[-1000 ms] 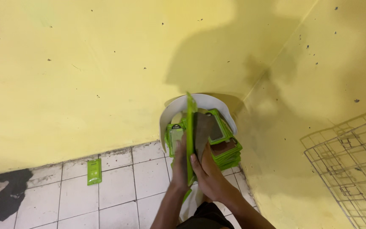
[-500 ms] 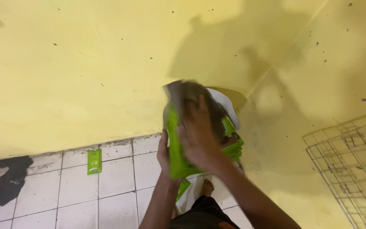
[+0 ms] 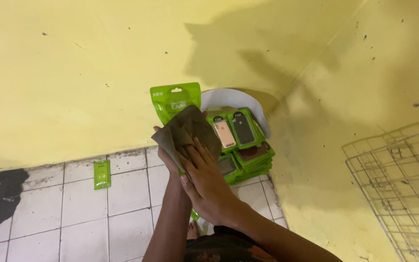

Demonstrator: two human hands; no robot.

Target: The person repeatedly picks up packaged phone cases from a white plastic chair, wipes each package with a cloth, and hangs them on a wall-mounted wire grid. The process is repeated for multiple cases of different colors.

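Green packet [image 3: 175, 102] now faces up, left fingers [image 3: 163, 148] clamped behind, right hand [image 3: 204, 179] pressing cloth [image 3: 187, 133].

Layout, head view. Left hand [image 3: 168, 155] holds flat green plastic pouch [image 3: 176, 101] upright, centre frame. Crumpled grey-brown cloth [image 3: 186, 133] lies on pouch's lower front; right hand [image 3: 209, 187] on top of cloth, pressing it to pouch.

Behind & right of hands: stack of green phone-case packets [image 3: 242, 145] on white tiled floor [image 3: 73, 208], in corner where the two yellow walls [image 3: 73, 73] meet. White curved sheet [image 3: 229, 97] behind stack, against corner.

Single small green packet [image 3: 102, 174] on floor, well left of hands, near wall base. Wire mesh rack [image 3: 403, 189] far right, against right-side wall.
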